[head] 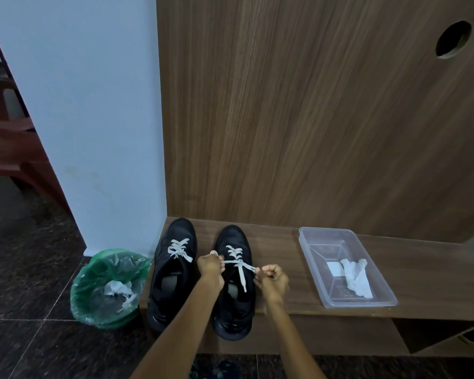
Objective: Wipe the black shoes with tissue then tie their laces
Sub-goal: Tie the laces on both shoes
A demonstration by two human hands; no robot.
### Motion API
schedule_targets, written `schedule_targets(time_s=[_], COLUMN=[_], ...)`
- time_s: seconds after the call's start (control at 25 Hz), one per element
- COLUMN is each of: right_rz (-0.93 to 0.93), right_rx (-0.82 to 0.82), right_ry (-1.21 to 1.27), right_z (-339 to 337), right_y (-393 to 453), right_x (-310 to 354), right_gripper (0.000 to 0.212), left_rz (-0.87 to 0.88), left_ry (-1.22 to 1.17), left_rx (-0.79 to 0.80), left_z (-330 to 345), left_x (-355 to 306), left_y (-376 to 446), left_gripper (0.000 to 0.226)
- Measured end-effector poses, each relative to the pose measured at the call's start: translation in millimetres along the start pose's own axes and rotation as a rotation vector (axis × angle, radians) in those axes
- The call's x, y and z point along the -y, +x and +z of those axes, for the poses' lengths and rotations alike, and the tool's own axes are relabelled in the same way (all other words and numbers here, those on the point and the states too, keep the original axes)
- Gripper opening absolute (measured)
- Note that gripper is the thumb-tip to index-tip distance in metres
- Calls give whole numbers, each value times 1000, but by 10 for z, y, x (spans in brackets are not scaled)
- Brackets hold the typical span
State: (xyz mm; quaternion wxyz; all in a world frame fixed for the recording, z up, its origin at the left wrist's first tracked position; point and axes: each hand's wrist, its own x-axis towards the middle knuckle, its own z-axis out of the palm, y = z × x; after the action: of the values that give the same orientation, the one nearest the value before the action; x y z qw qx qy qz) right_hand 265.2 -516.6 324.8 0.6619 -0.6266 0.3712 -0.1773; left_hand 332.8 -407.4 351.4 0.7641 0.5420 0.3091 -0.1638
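Observation:
Two black shoes stand side by side on a low wooden shelf [326,302], toes toward the wall. The left shoe [173,269] has its white laces in a bow. Over the right shoe [234,305], my left hand [210,269] pinches one end of the white lace [240,265], and my right hand [271,279] pinches the other end. The lace is stretched sideways between them, with a loose end hanging down over the shoe's opening.
A clear plastic tray [312,258] with white tissue [357,277] sits on the shelf right of the shoes. A bin with a green liner [93,272] and crumpled tissue stands on the dark floor to the left. A wooden panel rises behind.

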Motion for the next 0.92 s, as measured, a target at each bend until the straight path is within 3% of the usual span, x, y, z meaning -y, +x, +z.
schedule_targets(time_s=[0.16,0.28,0.44,0.52,0.6,0.68,0.76,0.92], right_rz=[28,-15,-222,-297,-321,-305,-277,-417], right_rx=[-5,25,-17,-60,32,185,284,258], right_ry=[-12,-109,-344,-422,-525,-643,-698,-849], right_z=[10,-8,-142,-225,-245,-209,-156,-170], right_y=[21,8,-149,-302,-430,-496,-523,-702], right_x=[2,77,203,206,158,135,175,242], right_gripper=[27,16,9,3,6,22,35,26], left_rz=[-16,52,280,513,718,720,609,615], left_ry=[-118,-58,272,533,798,923,1016,1164], left_rx=[-74,-65,107,83,72,148,226,262], left_z=[48,24,-174,-287,-330,-343,-379,-497], left_x=[-10,4,101,142,163,186,192,244], left_y=[-18,-48,-157,-233,-305,-348,-356,-449], left_gripper=[34,31,15,40,46,36,33,38])
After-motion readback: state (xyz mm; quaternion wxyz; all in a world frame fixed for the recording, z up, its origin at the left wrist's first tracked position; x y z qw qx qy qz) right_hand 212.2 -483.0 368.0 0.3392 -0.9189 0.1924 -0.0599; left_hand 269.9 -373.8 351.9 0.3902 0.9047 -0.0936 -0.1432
